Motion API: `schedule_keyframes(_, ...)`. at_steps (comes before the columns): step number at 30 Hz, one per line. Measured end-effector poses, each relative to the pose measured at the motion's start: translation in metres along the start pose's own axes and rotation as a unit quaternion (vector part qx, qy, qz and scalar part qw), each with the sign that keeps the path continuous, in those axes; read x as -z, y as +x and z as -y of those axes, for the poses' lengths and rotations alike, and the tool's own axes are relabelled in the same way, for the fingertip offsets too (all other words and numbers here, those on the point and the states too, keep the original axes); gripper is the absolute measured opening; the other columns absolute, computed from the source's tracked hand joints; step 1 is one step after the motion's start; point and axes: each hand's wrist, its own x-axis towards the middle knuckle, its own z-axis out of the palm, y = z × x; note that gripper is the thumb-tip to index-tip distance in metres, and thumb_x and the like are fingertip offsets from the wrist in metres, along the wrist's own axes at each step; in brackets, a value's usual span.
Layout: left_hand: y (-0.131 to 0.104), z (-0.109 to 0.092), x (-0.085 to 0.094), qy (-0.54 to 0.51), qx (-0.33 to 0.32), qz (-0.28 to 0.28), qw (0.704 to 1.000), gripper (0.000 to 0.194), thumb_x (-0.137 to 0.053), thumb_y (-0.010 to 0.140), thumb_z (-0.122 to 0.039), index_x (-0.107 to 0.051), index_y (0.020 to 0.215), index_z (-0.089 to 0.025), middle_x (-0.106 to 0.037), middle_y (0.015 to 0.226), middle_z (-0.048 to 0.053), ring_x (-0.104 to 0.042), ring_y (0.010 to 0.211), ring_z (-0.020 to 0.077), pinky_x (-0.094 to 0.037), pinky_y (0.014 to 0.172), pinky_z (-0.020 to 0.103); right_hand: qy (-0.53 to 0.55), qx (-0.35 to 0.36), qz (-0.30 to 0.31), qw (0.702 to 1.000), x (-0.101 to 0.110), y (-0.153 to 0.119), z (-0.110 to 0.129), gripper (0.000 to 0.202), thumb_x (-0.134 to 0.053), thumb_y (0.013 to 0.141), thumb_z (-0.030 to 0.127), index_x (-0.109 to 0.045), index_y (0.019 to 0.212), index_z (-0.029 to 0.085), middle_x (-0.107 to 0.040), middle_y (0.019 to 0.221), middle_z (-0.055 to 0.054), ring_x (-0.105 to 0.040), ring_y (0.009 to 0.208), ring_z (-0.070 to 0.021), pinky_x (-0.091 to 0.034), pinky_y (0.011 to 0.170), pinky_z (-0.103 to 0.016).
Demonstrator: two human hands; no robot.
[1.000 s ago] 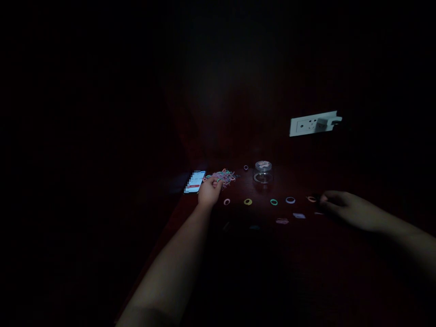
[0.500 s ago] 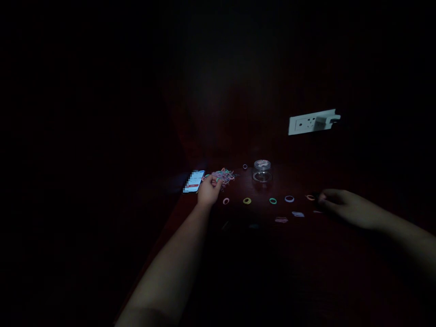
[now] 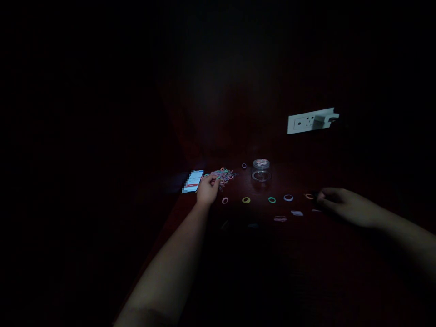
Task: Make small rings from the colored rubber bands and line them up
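Observation:
The scene is very dark. My left hand reaches into a pile of small coloured elastic bands on a dark reddish table, its fingertips pinching at the pile's near edge. A row of single bands lies in front: pink, yellow, green, pale blue and orange. My right hand rests on the table at the right end of that row, fingers curled beside the orange band. Whether it holds anything is hidden by the dark.
A lit phone lies left of the pile. A small clear glass jar stands behind the row, a lone band beside it. Flattened pale bands lie nearer me. A white wall socket with a plug is at upper right.
My left hand's fingers have shifted slightly at the pile's edge. The view has drifted a little; my right hand stays at the row's right end.

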Motion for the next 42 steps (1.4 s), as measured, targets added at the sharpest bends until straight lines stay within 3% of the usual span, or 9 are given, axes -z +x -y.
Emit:
schedule_keyframes(14, 0.0006, 0.0035, -0.0014, -0.042, 0.039, -0.008, 0.998, 0.011, -0.064, 0.083, -0.023, -0.065, 0.092, -0.018, -0.070, 0.086, 0.003, -0.067, 0.081, 0.0156, -0.053, 0.080, 0.027, -0.001, -0.011, 0.003, 1.000, 0.0005, -0.0015, 0.0029, 0.043, -0.048, 0.079, 0.061, -0.061, 0.082, 0.020, -0.061, 0.069, -0.004, -0.053, 0.059, -0.0186, -0.040, 0.053, -0.029)
schedule_keyframes(24, -0.0021, -0.0017, 0.0009, -0.021, 0.060, -0.012, 0.998, 0.018, -0.071, 0.077, -0.034, -0.066, 0.085, -0.019, -0.068, 0.077, 0.001, -0.066, 0.074, 0.0174, -0.050, 0.073, 0.029, -0.005, 0.002, 0.004, 1.000, 0.0013, -0.0006, 0.0001, 0.044, -0.047, 0.082, 0.060, -0.061, 0.084, 0.018, -0.064, 0.074, -0.006, -0.055, 0.064, -0.0198, -0.041, 0.056, -0.030)
schedule_keyframes(32, -0.0017, -0.0026, -0.0010, -0.036, 0.060, 0.002, 0.998, 0.017, -0.064, 0.083, -0.034, -0.060, 0.085, -0.018, -0.067, 0.078, 0.002, -0.063, 0.068, 0.0138, -0.050, 0.066, 0.024, -0.019, -0.014, 0.018, 1.000, 0.0029, -0.0027, 0.0094, 0.044, -0.044, 0.083, 0.059, -0.060, 0.086, 0.018, -0.065, 0.076, -0.007, -0.056, 0.066, -0.0205, -0.043, 0.060, -0.031)
schedule_keyframes(42, -0.0011, -0.0016, -0.0003, -0.028, 0.059, -0.004, 0.998, 0.021, -0.062, 0.083, -0.039, -0.062, 0.080, -0.018, -0.067, 0.075, 0.002, -0.063, 0.068, 0.0159, -0.047, 0.067, 0.026, -0.008, -0.004, 0.006, 1.000, 0.0003, -0.0010, 0.0034, 0.042, -0.047, 0.083, 0.058, -0.060, 0.085, 0.018, -0.064, 0.075, -0.007, -0.055, 0.064, -0.0194, -0.041, 0.057, -0.030)
